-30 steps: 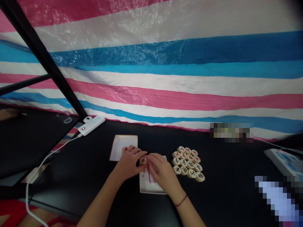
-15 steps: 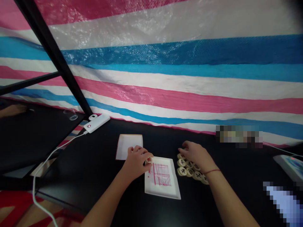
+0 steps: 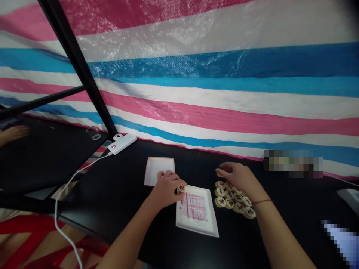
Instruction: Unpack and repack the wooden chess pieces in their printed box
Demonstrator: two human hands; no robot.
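Between the thumb and fingers of my left hand [image 3: 168, 189] is a round Chinese chess piece [image 3: 181, 188] with a red character. It is at the top left corner of a white box lid [image 3: 211, 224] that carries a red hand-drawn grid. Behind that hand lies an open shallow white tray [image 3: 159, 168]. My right hand [image 3: 237, 177] is closed in a pinch over the back of several stacked Chinese chess pieces [image 3: 230, 203], some marked in black, some in red. A pale piece edge shows at its fingertips, mostly hidden by the fingers.
A white power bank [image 3: 123, 144] with a white cable [image 3: 57, 205] lies at the back left, beside a black metal post [image 3: 92, 89]. Another person's hand [image 3: 17, 132] and a clear cup [image 3: 95, 135] are on the neighbouring table. A striped plastic sheet [image 3: 210, 112] hangs behind.
My right hand has drawn up and back from the stacks, uncovering red-marked pieces in the back row. My left hand still holds its piece. The whole view has shifted slightly.
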